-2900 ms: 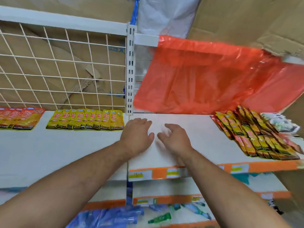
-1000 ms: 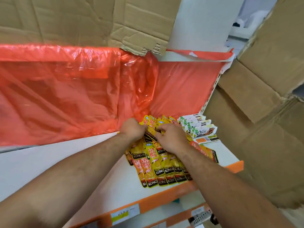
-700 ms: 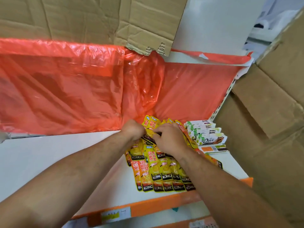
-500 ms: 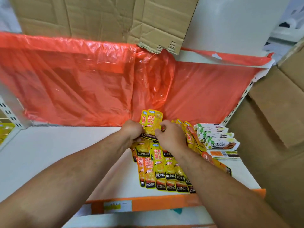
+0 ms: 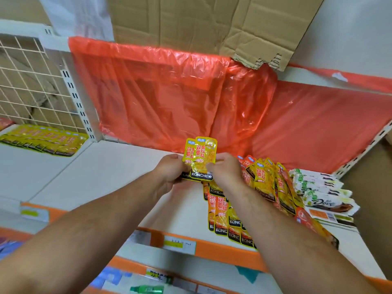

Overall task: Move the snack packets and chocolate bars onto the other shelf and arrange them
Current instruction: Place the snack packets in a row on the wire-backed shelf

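Observation:
Both hands hold a small bunch of yellow KONCHEW snack packets [image 5: 200,158] upright above the right-hand white shelf [image 5: 118,177]. My left hand [image 5: 170,169] grips their lower left edge and my right hand [image 5: 224,170] pinches the lower right edge. Below and to the right, more yellow and orange packets [image 5: 229,215] lie overlapped on this shelf, some leaning [image 5: 267,179]. Chocolate bars in white wrappers [image 5: 322,192] are stacked at the far right. On the left-hand shelf a neat row of yellow packets [image 5: 44,141] lies in front of the wire grid.
A red plastic sheet [image 5: 169,98] hangs behind the right-hand shelf, with cardboard [image 5: 212,26] above it. A white slotted post [image 5: 78,102] divides the two shelves. Orange price strips [image 5: 201,247] run along the shelf's front edge. Lower shelves hold blue and green items [image 5: 146,289].
My hands reached into the pile of packets, took hold of a few and lifted them up off the shelf. The view has swung back left, so the left-hand shelf shows again.

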Tool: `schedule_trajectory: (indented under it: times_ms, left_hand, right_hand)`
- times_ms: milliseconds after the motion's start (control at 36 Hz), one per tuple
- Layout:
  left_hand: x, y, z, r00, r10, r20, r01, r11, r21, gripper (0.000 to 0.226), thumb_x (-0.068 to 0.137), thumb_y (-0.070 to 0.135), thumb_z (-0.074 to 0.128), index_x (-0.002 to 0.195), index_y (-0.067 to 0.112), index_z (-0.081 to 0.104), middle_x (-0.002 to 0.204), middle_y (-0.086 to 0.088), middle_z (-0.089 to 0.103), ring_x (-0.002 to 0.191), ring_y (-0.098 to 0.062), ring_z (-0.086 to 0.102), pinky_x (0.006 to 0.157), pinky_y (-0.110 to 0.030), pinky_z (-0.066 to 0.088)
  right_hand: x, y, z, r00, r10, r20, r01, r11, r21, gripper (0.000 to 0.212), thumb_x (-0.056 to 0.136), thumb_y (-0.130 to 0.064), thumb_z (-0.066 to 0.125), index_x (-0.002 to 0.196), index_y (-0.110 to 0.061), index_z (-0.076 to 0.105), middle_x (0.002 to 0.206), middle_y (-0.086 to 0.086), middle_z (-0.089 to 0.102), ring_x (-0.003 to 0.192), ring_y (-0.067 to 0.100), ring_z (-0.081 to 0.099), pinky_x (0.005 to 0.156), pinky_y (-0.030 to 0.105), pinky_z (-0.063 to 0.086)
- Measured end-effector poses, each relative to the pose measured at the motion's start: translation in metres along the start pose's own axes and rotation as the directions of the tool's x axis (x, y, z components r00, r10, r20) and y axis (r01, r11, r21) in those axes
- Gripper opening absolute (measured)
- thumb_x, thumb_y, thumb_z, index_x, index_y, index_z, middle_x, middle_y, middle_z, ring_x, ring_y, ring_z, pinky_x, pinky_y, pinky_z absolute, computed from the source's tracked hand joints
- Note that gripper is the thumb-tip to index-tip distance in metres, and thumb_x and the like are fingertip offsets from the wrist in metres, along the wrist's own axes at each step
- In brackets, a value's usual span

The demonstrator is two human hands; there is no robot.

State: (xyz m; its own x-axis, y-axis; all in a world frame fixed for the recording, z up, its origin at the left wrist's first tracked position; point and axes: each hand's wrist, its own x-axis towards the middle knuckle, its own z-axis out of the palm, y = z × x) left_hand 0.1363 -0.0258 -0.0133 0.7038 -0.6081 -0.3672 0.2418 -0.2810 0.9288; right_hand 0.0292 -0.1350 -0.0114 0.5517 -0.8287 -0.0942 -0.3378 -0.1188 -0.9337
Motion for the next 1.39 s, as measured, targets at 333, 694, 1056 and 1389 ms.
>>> schedule_trajectory:
  times_ms: [333, 694, 1056, 1389]
  left_hand:
    - [-0.031, -0.015, -0.101, 0.997, 0.007, -0.074, -0.012, 0.997, -0.076, 0.023, 0.086, -0.01, 0.056, 0.081, 0.013, 0.055, 0.078, -0.009, 0.064, 0.066, -0.023, 0.061, 0.061, -0.027, 0.047]
    - [-0.072, -0.04, -0.277, 0.984, 0.016, -0.177, -0.013, 1.0, 0.018, 0.028, 0.084, -0.006, 0.065, 0.074, 0.014, 0.049, 0.074, -0.009, 0.054, 0.063, -0.021, 0.053, 0.053, -0.027, 0.045]
    - [-0.072, -0.063, -0.386, 0.968, -0.023, -0.25, 0.017, 0.999, -0.028, 0.024, 0.081, -0.008, 0.065, 0.074, 0.013, 0.054, 0.078, -0.012, 0.059, 0.072, -0.025, 0.056, 0.065, -0.033, 0.047]
    - [-0.011, -0.049, -0.431, 0.947, -0.035, -0.321, 0.022, 0.999, -0.044, 0.019, 0.082, -0.005, 0.065, 0.079, 0.012, 0.057, 0.079, -0.011, 0.062, 0.072, -0.026, 0.058, 0.061, -0.03, 0.047]
  right_hand:
    - [-0.046, -0.036, 0.083, 0.993, -0.031, 0.11, 0.031, 1.0, 0.006, 0.022, 0.076, 0.001, 0.067, 0.073, -0.02, 0.063, 0.078, 0.001, 0.071, 0.074, 0.022, 0.068, 0.07, 0.036, 0.055]
    - [-0.127, -0.077, 0.233, 0.984, -0.017, 0.175, 0.011, 0.999, 0.034, 0.02, 0.078, -0.003, 0.071, 0.084, -0.019, 0.061, 0.087, 0.009, 0.071, 0.07, 0.021, 0.064, 0.056, 0.029, 0.045]
    - [-0.148, -0.095, 0.331, 0.968, 0.023, 0.25, -0.03, 0.999, 0.028, 0.018, 0.081, -0.003, 0.072, 0.087, -0.016, 0.06, 0.086, 0.011, 0.069, 0.064, 0.018, 0.059, 0.052, 0.027, 0.042]
    - [-0.083, -0.111, 0.387, 0.946, 0.013, 0.324, -0.024, 0.999, 0.032, 0.012, 0.087, -0.007, 0.072, 0.088, -0.014, 0.063, 0.086, 0.01, 0.068, 0.063, 0.015, 0.058, 0.053, 0.026, 0.043]
